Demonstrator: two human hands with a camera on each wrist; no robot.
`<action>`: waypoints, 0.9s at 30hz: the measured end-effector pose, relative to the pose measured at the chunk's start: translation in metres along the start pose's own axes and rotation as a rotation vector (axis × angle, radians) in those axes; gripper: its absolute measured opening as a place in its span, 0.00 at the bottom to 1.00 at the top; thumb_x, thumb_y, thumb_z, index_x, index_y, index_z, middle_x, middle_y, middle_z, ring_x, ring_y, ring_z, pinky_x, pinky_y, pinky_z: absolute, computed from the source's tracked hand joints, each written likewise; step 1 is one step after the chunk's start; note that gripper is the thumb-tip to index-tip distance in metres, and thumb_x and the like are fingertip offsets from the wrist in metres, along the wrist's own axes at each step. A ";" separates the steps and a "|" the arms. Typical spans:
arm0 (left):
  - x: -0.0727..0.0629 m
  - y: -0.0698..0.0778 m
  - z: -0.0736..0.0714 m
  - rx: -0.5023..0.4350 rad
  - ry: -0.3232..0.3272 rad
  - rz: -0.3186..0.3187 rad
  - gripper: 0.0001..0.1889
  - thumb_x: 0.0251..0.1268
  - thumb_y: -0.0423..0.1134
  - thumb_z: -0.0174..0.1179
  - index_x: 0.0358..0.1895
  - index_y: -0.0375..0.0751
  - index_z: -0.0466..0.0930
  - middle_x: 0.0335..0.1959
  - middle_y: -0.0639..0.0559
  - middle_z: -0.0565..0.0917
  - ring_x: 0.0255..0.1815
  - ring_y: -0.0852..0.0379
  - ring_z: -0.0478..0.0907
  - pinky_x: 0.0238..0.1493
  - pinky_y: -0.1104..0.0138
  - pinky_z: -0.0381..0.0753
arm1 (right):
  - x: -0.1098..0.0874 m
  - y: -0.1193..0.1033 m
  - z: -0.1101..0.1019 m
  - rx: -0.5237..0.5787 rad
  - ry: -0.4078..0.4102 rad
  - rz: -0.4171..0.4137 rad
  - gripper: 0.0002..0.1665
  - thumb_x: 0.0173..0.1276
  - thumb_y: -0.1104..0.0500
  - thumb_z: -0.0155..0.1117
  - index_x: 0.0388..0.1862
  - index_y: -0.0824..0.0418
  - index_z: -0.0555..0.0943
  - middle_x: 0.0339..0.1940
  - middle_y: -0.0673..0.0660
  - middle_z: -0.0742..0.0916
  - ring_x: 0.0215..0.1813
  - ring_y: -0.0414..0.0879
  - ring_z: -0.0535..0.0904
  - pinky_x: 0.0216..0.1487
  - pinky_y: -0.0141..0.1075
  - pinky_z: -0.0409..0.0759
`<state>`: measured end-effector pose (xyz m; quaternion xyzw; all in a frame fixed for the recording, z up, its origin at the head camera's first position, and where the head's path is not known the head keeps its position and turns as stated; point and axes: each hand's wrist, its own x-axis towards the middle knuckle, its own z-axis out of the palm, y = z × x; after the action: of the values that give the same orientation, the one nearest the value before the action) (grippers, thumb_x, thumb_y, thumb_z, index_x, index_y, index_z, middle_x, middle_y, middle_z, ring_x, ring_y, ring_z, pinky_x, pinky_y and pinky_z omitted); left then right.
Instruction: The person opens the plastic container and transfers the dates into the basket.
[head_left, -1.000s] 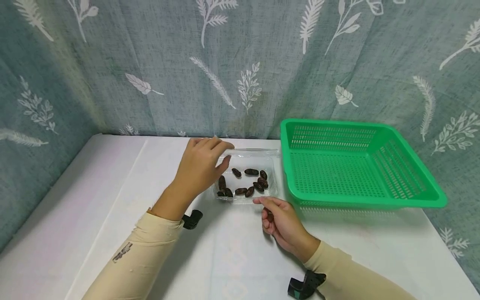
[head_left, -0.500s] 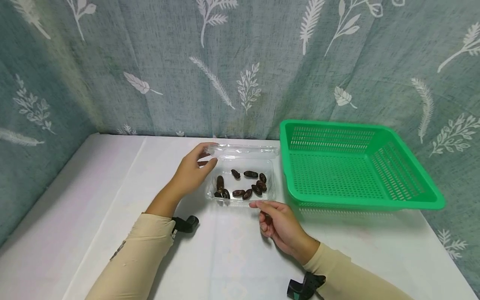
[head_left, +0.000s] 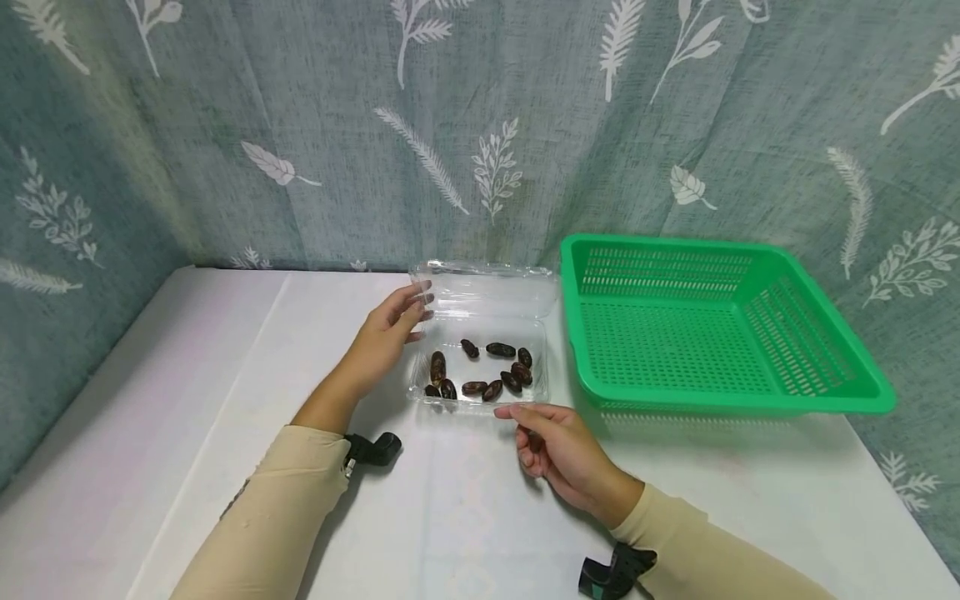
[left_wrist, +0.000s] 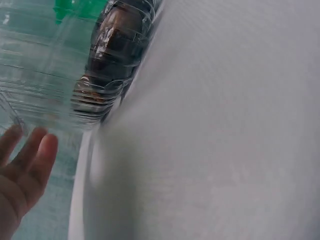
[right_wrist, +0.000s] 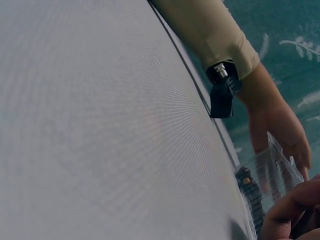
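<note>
A clear plastic clamshell container [head_left: 477,330] sits on the white table, its lid [head_left: 491,293] raised along the back. Several dark, wrinkled dates [head_left: 500,350] lie inside, spread in a loose ring. My left hand [head_left: 382,337] is at the lid's left side, fingers extended; in the left wrist view its fingers [left_wrist: 46,152] reach the clear plastic. At the front edge, my right hand [head_left: 562,454] pinches the rim with thumb and index finger, the other fingers curled beneath. The right wrist view shows only part of that hand [right_wrist: 292,212], beside the container's corner.
A large green plastic basket [head_left: 585,367] with slotted walls stands just right of the container, near the back. A patterned curtain [head_left: 337,150] hangs behind the table [head_left: 187,392]. Black wrist cameras [head_left: 375,450] jut out below each hand.
The left hand has come down from above the container to the lid's left side. The lid has swung upward and shows taller. The container and right fingertips have shifted slightly left.
</note>
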<state>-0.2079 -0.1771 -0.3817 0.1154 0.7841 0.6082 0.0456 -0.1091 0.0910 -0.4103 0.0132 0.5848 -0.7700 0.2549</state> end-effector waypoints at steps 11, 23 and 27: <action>0.001 -0.011 0.005 -0.037 -0.027 -0.080 0.34 0.76 0.37 0.54 0.79 0.47 0.51 0.73 0.38 0.69 0.71 0.39 0.71 0.70 0.49 0.73 | -0.002 0.000 -0.001 -0.025 -0.012 0.002 0.23 0.77 0.54 0.56 0.58 0.72 0.79 0.21 0.46 0.78 0.19 0.34 0.70 0.19 0.23 0.70; 0.001 -0.020 -0.004 0.052 -0.168 -0.181 0.28 0.79 0.43 0.50 0.75 0.35 0.60 0.70 0.36 0.73 0.69 0.38 0.73 0.74 0.51 0.69 | 0.000 -0.001 0.000 -0.010 -0.020 0.017 0.23 0.77 0.55 0.55 0.59 0.72 0.79 0.21 0.46 0.78 0.18 0.35 0.71 0.18 0.23 0.70; 0.002 -0.026 -0.008 0.014 -0.191 -0.148 0.25 0.78 0.42 0.51 0.71 0.33 0.65 0.70 0.37 0.73 0.72 0.42 0.69 0.73 0.54 0.70 | 0.002 -0.002 -0.001 -0.009 -0.021 0.019 0.24 0.78 0.53 0.55 0.59 0.72 0.78 0.21 0.46 0.78 0.18 0.35 0.70 0.18 0.24 0.70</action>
<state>-0.2153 -0.1908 -0.4049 0.1151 0.7867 0.5839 0.1640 -0.1117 0.0914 -0.4091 0.0096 0.5852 -0.7651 0.2686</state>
